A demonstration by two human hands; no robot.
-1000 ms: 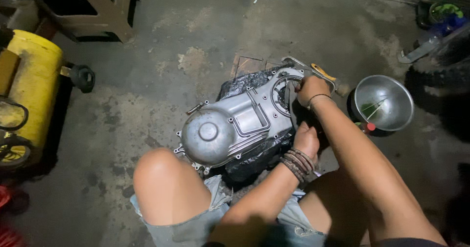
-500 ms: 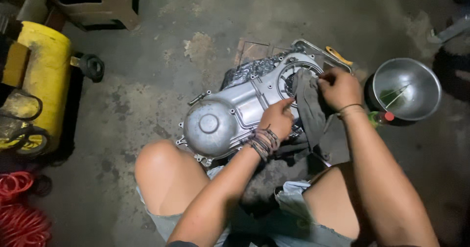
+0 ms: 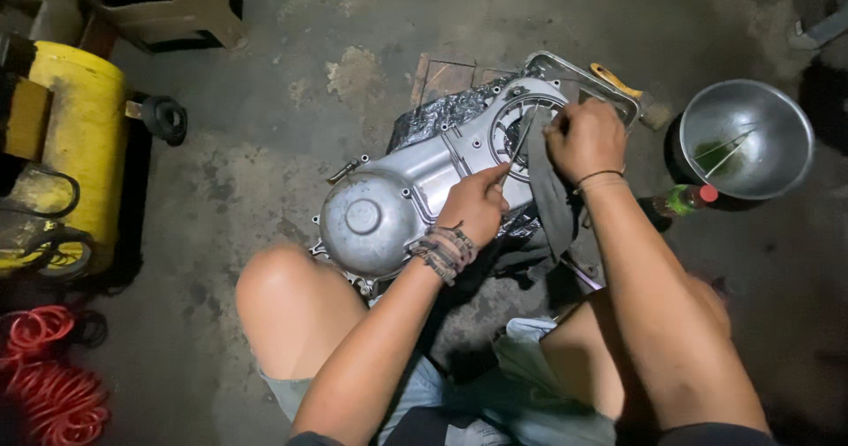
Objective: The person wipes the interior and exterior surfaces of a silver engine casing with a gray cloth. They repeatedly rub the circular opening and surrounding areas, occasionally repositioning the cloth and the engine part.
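Note:
A silver engine cover [image 3: 397, 203] with a round dome at its left end lies on the concrete floor between my knees. My left hand [image 3: 474, 203] rests on the cover's middle and holds a thin metal rod [image 3: 521, 137] that points into the round opening at the cover's right end. My right hand [image 3: 585, 139] is closed on a dark grey rag [image 3: 552, 207] at that opening's rim; the rag hangs down over the cover's near edge.
A steel bowl [image 3: 751, 110] with green liquid and thin tools stands at the right, a small green bottle with a red cap [image 3: 680, 200] beside it. A yellow air compressor [image 3: 66, 146] and red coiled hose [image 3: 53, 375] sit at left. A wooden stool [image 3: 185, 4] stands behind.
The view has shifted and the cover sits more centred. My left hand moved up from the cover's near edge onto its middle with the rod. My right hand stays at the round opening with the rag.

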